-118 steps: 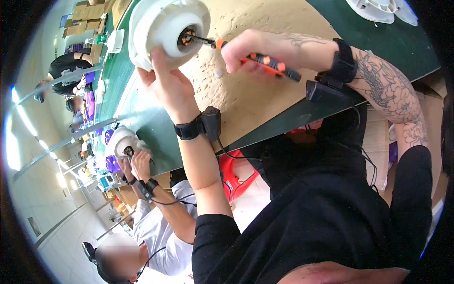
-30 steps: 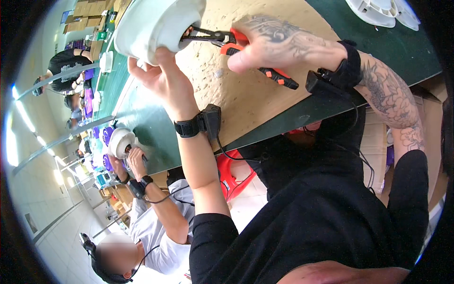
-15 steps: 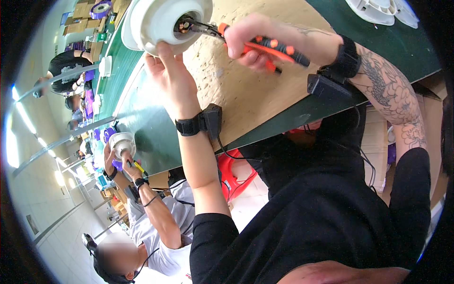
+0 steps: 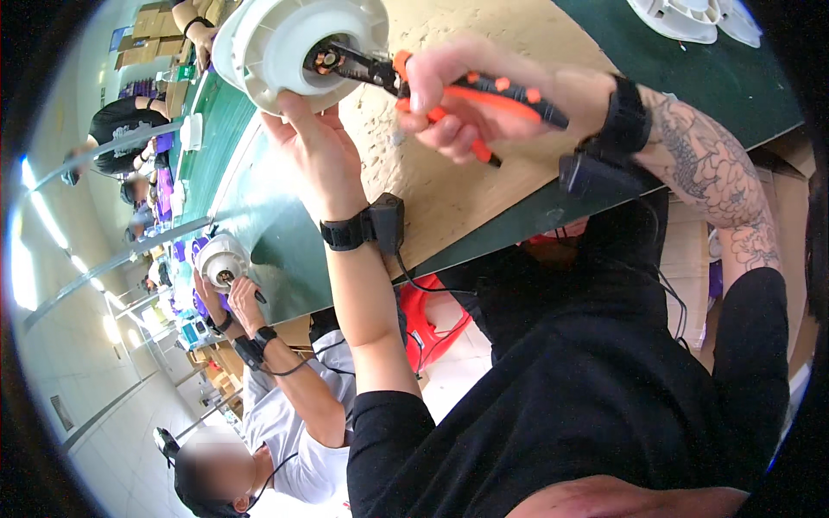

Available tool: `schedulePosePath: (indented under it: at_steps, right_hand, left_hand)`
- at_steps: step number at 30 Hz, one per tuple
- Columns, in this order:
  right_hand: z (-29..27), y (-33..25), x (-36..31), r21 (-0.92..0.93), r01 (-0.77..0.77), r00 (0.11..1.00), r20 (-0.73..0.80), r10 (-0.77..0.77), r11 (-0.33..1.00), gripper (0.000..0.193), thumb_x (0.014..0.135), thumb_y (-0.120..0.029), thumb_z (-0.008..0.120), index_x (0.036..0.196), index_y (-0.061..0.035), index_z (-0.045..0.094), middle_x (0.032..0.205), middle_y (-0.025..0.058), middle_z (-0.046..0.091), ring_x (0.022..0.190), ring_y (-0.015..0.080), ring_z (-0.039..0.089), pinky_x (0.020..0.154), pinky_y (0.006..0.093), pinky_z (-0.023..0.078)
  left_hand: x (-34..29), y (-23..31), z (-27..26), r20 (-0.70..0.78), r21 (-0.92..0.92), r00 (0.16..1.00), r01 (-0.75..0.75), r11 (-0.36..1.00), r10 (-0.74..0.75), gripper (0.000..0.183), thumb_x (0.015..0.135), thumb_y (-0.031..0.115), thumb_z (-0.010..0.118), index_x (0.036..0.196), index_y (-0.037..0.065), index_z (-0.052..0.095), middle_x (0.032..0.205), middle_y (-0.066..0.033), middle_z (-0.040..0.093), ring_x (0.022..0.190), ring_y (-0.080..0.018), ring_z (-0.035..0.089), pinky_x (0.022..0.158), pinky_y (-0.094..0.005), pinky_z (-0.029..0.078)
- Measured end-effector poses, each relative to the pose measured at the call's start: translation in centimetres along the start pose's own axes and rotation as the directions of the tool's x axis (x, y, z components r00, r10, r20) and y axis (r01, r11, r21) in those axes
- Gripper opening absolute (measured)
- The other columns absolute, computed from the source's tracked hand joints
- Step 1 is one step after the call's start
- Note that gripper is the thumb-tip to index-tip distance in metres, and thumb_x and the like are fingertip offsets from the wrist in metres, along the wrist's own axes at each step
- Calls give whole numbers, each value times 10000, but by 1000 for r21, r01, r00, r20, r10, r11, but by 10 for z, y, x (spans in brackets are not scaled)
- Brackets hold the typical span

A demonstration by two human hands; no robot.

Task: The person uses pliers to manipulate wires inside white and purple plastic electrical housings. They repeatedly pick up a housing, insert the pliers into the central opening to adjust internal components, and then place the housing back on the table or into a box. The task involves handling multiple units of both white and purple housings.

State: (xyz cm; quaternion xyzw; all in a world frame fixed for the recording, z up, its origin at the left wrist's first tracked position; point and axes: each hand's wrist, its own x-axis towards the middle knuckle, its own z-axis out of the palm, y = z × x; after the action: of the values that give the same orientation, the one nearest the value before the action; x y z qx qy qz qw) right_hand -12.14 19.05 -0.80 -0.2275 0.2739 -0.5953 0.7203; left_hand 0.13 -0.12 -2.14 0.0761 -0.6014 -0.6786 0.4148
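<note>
A round white plastic housing [image 4: 269, 65] is tilted at the top, its hollow centre facing right. My left hand [image 4: 319, 160] supports its lower rim, thumb on the near side and the other fingers partly hidden behind. My right hand [image 4: 466, 95] is wrapped round pliers [image 4: 376, 71] with orange and black handles. The dark jaws reach into the housing's central opening, at a small copper-coloured part [image 4: 327, 59]. Whether they grip that part I cannot make out. The two handles stand apart.
Under my hands lies a worn brown sheet [image 4: 484, 186] on a green table [image 4: 743, 104]. White plastic parts [image 4: 682, 19] rest at the far right. To my left, a co-worker [image 4: 294, 406] handles a similar white housing [image 4: 223, 259]. Another person's hand [image 4: 201, 41] is at the table beyond my housing.
The pliers' handles have spread wider. The housing has turned slightly, and the jaws have shifted a little left and down with it. Another person's hand has appeared at the upper left.
</note>
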Motion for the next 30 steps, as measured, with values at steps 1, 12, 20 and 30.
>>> schedulePosePath:
  at_steps: [1,12,20,30]
  right_hand:
    - [-1,-5,-1,-295,7,993,-107,-40,955,290,782,-340,653,806,-61,576,651,-6,472,577,125,434,571,273,361]
    - [-15,-17,-2,-546,-25,979,-181,-89,837,311,773,-354,676,832,-58,601,675,39,533,620,137,523,586,285,421]
    - [-4,-13,0,-654,-79,957,-262,-127,752,336,745,-407,710,778,-75,667,645,15,567,565,116,556,482,273,424]
    - [-13,3,-3,-424,83,972,-164,-167,902,250,804,-319,658,773,-94,555,652,-11,470,566,109,459,539,267,375]
  left_hand:
    - [-1,0,-2,1,57,999,-33,998,33,480,1053,176,564,1456,22,353,1373,-209,547,1271,-290,591,1085,-469,519]
    - [-3,-2,9,-143,164,988,-40,986,64,375,1019,122,568,1337,-23,432,1280,-191,599,1151,-271,637,957,-409,586]
    - [-4,0,-5,-101,266,993,-28,964,57,488,1034,235,631,1414,27,406,1366,-172,548,1253,-285,572,1020,-446,539]
    - [-12,9,23,-174,162,981,-57,985,85,381,1016,181,654,1289,-15,477,1221,-145,635,1080,-193,645,924,-336,547]
